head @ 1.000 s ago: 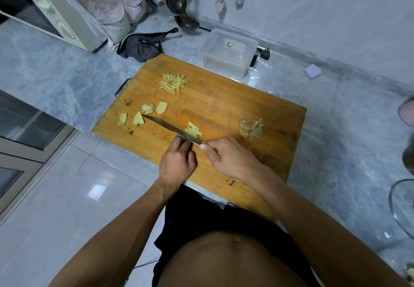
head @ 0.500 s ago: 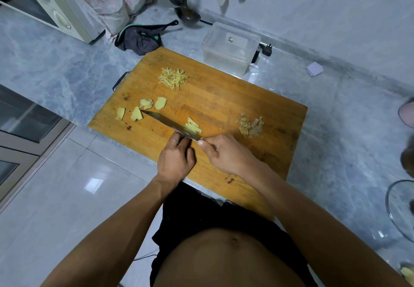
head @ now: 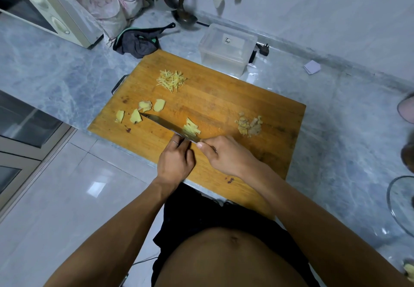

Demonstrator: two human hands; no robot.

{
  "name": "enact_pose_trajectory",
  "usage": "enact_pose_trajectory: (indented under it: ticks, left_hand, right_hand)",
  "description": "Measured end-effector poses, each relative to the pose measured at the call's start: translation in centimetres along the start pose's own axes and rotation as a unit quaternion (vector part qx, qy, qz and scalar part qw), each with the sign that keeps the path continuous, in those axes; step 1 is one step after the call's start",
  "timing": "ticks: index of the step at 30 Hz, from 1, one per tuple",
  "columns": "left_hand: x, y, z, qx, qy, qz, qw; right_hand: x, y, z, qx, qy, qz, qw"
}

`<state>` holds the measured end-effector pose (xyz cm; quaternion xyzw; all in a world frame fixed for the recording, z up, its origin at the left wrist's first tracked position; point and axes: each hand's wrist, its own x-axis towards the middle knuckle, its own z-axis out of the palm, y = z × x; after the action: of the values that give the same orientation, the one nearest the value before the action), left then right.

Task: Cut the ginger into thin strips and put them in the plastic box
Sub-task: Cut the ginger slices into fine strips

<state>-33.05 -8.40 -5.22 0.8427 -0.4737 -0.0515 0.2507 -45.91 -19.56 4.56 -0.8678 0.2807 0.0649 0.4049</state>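
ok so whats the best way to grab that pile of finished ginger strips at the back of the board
Pinch the pile of strips from above, fingers closing in from both sides. It is a loose, flat heap on the cutting board, so scoop low at its base. The plastic box sits just behind.

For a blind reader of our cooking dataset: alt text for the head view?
A right hand slices ginger slices with a knife on a wooden cutting board while the left hand steadies them. Cut strips lie near an empty plastic box.

A dim, bluish cast is seen throughout; glare is reflected off the glossy pale floor tiles, and edges appear bent, perhaps slightly blurred.
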Motion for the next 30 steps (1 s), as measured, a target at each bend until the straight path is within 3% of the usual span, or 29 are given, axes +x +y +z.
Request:
enact_pose_trajectory:
  ticks: [30]
  left_hand:
    - [-0.18, 0.03, 0.01, 0.006, -0.004, 0.006, 1.000]
  right_hand:
    - [0.10, -0.31, 0.64, -0.014, 0.016, 0.001, 1.000]
